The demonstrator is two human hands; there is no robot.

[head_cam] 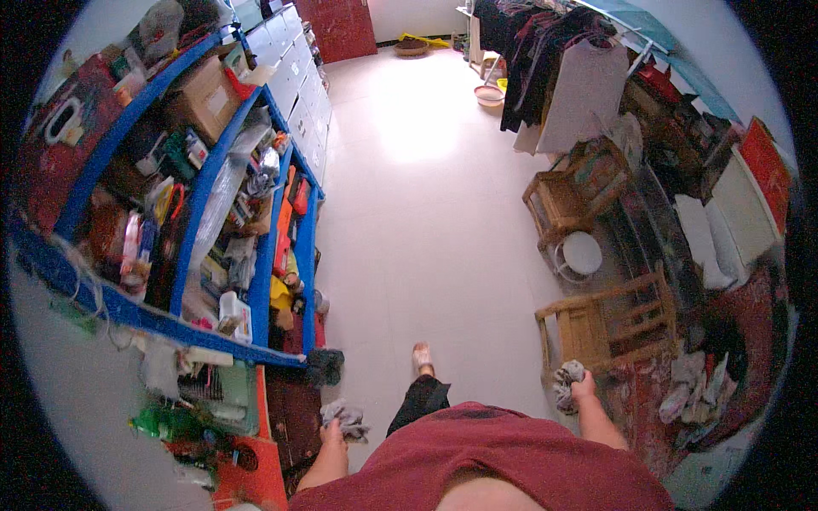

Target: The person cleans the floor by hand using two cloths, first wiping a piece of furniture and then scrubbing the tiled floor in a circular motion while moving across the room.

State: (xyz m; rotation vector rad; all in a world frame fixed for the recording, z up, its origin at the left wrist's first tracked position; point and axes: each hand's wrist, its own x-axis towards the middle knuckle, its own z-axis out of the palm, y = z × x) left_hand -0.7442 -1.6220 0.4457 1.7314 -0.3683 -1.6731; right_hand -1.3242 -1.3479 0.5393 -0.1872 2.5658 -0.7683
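Note:
My left hand [332,435] is at the lower left, closed on a crumpled grey cloth [346,419] that sticks out past the fingers. At the lower right, my right hand [583,387] grips another bunched grey cloth [566,386], with darker patches on it. Both arms hang apart on either side of my red shirt. One foot [422,355] in a light shoe or sandal shows ahead of me on the pale floor [428,243].
Blue metal shelving [220,153] packed with boxes and tools lines the left. On the right stand a wooden chair [581,326], a round white-topped stool [582,253], another wooden chair [556,198] and a rack of hanging clothes [575,89]. A basin [489,96] sits farther off.

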